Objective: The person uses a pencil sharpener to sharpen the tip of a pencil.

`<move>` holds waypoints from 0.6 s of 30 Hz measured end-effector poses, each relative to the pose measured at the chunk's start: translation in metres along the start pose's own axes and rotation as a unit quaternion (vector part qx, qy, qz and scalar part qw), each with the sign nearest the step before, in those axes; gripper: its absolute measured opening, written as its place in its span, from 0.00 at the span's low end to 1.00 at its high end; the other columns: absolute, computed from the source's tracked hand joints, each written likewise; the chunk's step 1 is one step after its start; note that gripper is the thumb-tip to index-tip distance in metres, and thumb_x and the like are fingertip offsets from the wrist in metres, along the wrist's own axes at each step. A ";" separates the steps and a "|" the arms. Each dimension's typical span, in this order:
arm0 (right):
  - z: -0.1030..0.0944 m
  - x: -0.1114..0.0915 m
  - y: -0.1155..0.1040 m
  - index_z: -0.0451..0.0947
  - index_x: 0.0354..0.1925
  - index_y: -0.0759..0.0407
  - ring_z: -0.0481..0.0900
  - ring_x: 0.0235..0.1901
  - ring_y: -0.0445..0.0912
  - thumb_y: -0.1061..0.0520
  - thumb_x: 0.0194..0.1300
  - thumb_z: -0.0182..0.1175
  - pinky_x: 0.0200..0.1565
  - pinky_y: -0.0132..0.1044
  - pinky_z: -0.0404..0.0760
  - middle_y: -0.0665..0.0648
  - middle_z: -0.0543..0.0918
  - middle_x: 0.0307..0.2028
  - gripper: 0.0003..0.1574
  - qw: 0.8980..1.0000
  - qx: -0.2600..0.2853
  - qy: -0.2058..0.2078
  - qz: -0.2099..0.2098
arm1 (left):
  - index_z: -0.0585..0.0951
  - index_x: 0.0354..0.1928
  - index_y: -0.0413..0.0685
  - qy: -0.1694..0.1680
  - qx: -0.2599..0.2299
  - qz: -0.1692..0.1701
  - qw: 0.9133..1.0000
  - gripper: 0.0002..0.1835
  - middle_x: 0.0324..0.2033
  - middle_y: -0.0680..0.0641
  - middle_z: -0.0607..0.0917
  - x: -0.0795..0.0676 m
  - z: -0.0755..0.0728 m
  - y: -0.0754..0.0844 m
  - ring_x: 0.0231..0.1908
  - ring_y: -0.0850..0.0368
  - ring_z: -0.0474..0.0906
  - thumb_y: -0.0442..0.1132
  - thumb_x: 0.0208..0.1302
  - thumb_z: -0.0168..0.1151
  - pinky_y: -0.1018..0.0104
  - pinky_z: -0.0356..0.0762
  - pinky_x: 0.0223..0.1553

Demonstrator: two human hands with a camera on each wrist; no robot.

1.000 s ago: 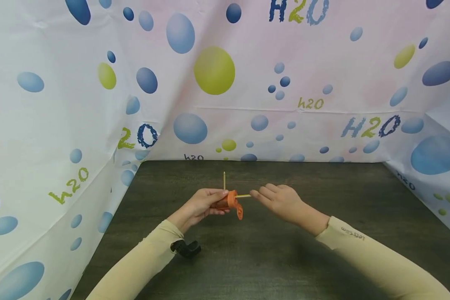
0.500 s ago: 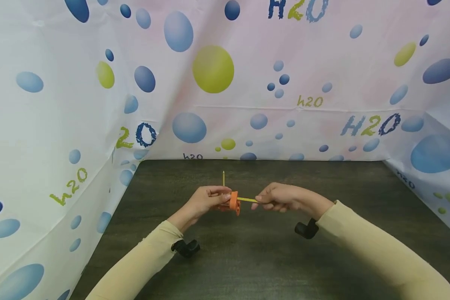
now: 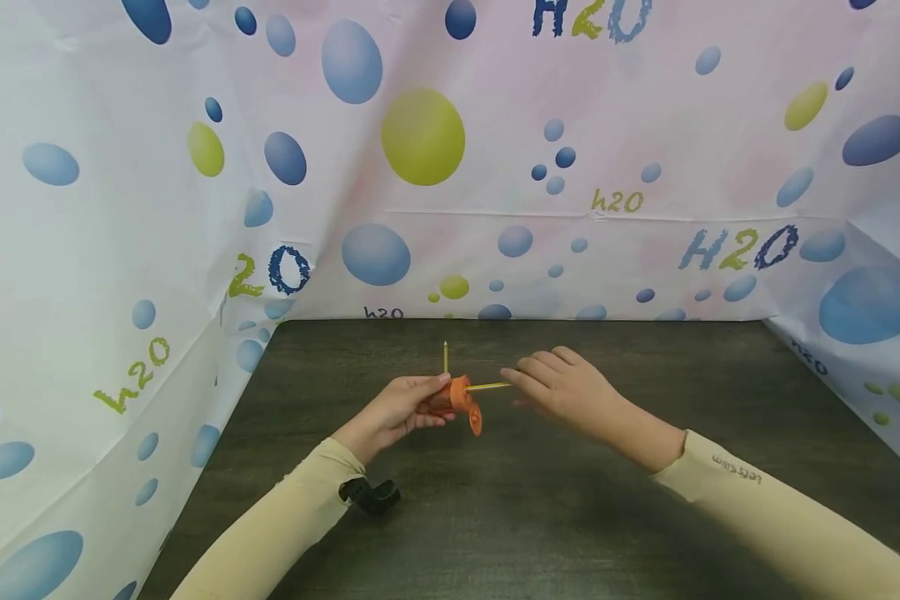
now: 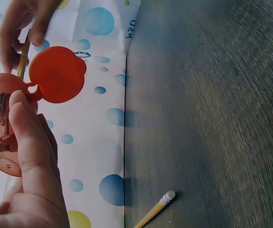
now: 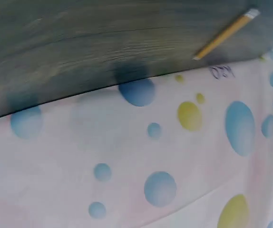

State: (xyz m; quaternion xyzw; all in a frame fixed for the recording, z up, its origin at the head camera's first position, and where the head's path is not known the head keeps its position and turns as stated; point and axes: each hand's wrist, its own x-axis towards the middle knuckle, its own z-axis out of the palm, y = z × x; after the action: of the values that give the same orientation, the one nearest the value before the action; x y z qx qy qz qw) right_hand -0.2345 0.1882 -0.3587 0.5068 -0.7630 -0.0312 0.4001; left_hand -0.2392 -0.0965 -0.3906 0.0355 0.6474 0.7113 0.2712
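My left hand (image 3: pixel 397 410) grips an orange pencil sharpener (image 3: pixel 461 393) with a see-through shavings case, above the table. Its round lid (image 4: pixel 58 74) hangs swung aside on a hinge. A yellow pencil (image 3: pixel 487 387) sticks out of the sharpener's mouth toward the right. At the pencil's outer end, my right hand (image 3: pixel 573 396) pinches it, back of the hand up; in the left wrist view its fingers (image 4: pixel 8 47) curl round the pencil. The pencil's tip is hidden inside the sharpener. The right wrist view shows neither the hand's grip nor the sharpener.
A second yellow pencil (image 3: pixel 446 358) lies on the dark wooden table (image 3: pixel 495 517) beyond the left hand. A white sheet with blue and green dots (image 3: pixel 607 125) walls the table at the back and both sides. Dark bands with a camera piece sit at the wrist.
My right hand has turned from back up to palm inward and back again, still at the pencil's end. The left hand keeps the sharpener nearly in place, its lid tilting slightly.
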 end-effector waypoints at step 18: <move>-0.003 0.010 -0.016 0.88 0.46 0.64 0.81 0.23 0.38 0.65 0.66 0.66 0.23 0.25 0.73 0.56 0.91 0.32 0.10 0.925 0.263 -0.173 0.214 | 0.73 0.70 0.33 0.006 0.061 0.024 0.998 0.25 0.50 0.42 0.89 -0.001 0.003 -0.003 0.36 0.65 0.88 0.40 0.78 0.56 0.60 0.89 0.52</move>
State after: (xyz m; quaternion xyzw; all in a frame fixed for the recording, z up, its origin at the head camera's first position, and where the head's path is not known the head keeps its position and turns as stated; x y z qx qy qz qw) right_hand -0.2221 0.1734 -0.3587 0.4053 -0.8913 0.1698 0.1118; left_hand -0.2363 -0.0941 -0.3932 0.0633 0.6903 0.6770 0.2474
